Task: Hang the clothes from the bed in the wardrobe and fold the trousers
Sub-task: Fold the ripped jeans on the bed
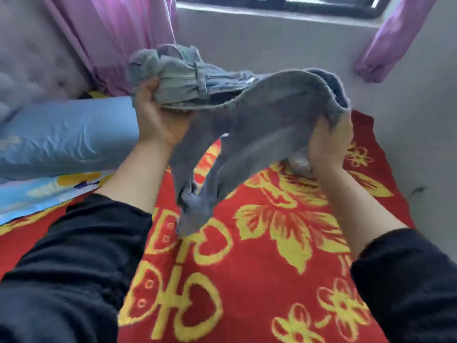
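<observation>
Trousers (pixel 272 115) being held over the blanket (pixel 247 280)
They are being gripped by the left hand (pixel 158 122) and right hand (pixel 326 144); the blanket is being flanked on the left by a pillow (pixel 66 139), with curtain (pixel 111 33) and window (pixel 272 1) behind.

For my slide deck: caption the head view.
Left hand and right hand grip grey trousers over a red floral blanket.

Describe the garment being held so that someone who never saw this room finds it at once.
Start at the bed's red blanket with yellow flowers. Above it the left hand grips one bunched end of the garment and the right hand the other, so it sags between them. It alone is plain grey-blue, unlike the patterned blanket and the light blue pillow.
</observation>
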